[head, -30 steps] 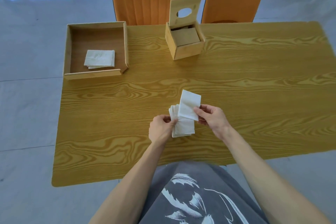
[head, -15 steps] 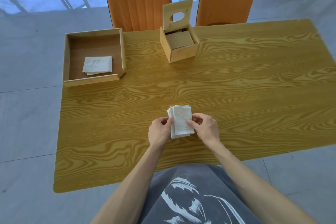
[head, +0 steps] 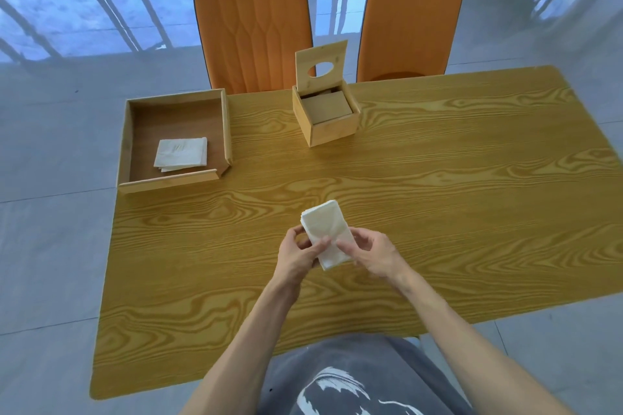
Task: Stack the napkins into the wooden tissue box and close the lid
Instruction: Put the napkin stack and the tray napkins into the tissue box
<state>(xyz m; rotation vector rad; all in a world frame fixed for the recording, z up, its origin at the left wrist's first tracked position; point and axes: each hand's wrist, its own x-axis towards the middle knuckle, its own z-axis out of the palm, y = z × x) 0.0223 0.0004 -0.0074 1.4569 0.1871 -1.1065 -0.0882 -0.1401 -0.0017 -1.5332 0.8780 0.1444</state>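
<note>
A stack of white napkins is held above the near middle of the table. My left hand grips its left edge with the thumb across the top. My right hand holds the right edge. The wooden tissue box stands at the far middle of the table. Its lid, with an oval hole, is tipped up and open. A brown panel fills the inside of the box. More white napkins lie in the wooden tray at the far left.
The wood-grain table has bare surface between my hands and the box. Two orange chairs stand behind the far edge. Grey tiled floor surrounds the table.
The napkin lifted in my right hand a second ago has been laid on the stack. Both hands now hold the squared stack, tilted slightly left. The camera has tipped up.
</note>
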